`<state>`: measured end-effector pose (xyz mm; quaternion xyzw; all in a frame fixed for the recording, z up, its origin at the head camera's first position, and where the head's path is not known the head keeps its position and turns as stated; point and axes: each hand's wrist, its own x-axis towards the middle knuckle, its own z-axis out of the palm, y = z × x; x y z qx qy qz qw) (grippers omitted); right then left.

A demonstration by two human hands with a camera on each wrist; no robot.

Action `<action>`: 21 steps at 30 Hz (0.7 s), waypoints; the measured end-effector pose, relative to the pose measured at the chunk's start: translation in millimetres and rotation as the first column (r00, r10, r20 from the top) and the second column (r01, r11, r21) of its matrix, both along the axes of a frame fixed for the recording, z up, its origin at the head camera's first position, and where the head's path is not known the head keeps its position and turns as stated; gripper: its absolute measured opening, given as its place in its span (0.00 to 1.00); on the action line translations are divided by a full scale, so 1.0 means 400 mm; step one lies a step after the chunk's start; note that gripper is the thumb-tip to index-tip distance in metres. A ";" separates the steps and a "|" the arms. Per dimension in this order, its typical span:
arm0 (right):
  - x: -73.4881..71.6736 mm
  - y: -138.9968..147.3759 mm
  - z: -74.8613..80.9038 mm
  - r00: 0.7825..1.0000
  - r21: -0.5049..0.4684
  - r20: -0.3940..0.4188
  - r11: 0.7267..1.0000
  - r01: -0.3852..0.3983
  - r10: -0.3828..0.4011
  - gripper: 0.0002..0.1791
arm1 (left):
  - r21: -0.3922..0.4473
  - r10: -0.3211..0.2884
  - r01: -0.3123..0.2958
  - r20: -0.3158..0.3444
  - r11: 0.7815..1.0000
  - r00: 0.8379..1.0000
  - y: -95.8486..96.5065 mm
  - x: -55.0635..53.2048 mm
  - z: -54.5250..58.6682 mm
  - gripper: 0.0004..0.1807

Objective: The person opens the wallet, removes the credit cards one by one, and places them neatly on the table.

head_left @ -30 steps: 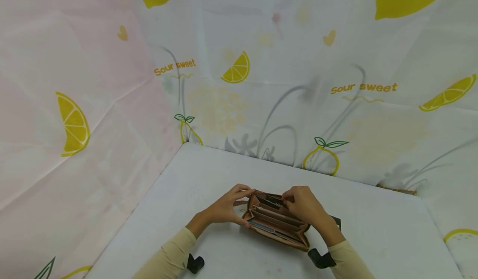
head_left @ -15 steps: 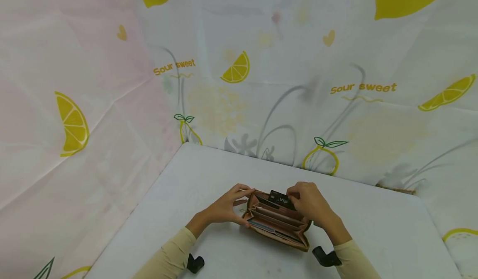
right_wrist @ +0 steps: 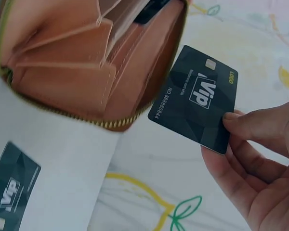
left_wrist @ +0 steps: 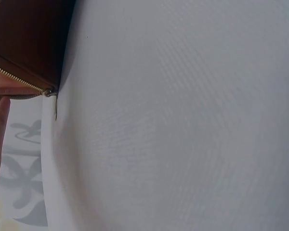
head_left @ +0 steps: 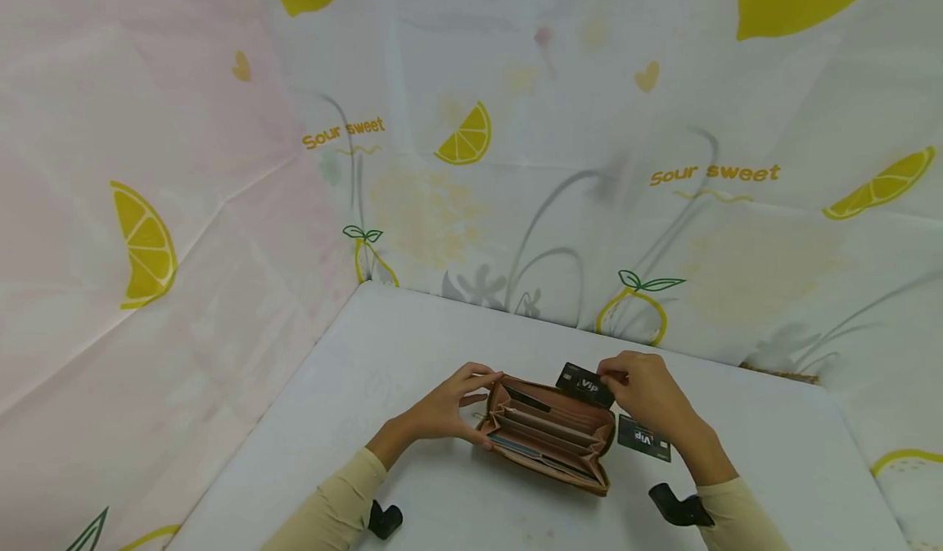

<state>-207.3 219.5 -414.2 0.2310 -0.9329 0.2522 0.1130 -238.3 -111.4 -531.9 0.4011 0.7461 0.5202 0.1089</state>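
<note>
The right hand [head_left: 648,391] pinched a dark card [head_left: 585,386] by one short edge between thumb and fingers, holding it clear of the open wallet [head_left: 548,436] and just above its far right corner. In the right wrist view the card [right_wrist: 198,105] read "Vip" and hung beside the wallet's zipped rim [right_wrist: 120,122], not touching it. The left hand [head_left: 445,408] gripped the wallet's left end, thumb and fingers curled round the wall to keep the mouth spread. A second card [head_left: 643,438] lay flat on the table [head_left: 773,469], just right of the wallet and under the right forearm. The card looked thin, light and stiff, with a smooth face that would likely slip under a loose pinch; an edge or corner grip, as here, seemed the safest hold, since flat on the table it would be hard to lift. The wallet looked soft-sided and floppy, so it probably needed steadying at an end wall.
</note>
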 end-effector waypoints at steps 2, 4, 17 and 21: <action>0.006 0.021 0.006 1.000 0.005 0.000 1.000 0.009 -0.009 0.07 | -0.004 -0.002 0.002 0.006 1.000 1.000 0.002 0.009 0.022 0.56; 0.012 0.044 0.008 1.000 0.007 0.006 1.000 0.022 -0.022 0.07 | -0.002 -0.006 0.006 0.017 1.000 1.000 0.003 0.019 0.043 0.55; 0.035 0.228 -0.085 0.976 0.110 0.164 0.986 0.127 -0.144 0.05 | 0.014 -0.009 0.009 0.032 1.000 0.999 0.004 0.031 0.056 0.55; 0.041 0.283 -0.106 0.965 0.138 0.201 0.980 0.143 -0.169 0.05 | 0.002 0.008 -0.008 0.006 1.000 1.000 0.003 0.017 0.018 0.56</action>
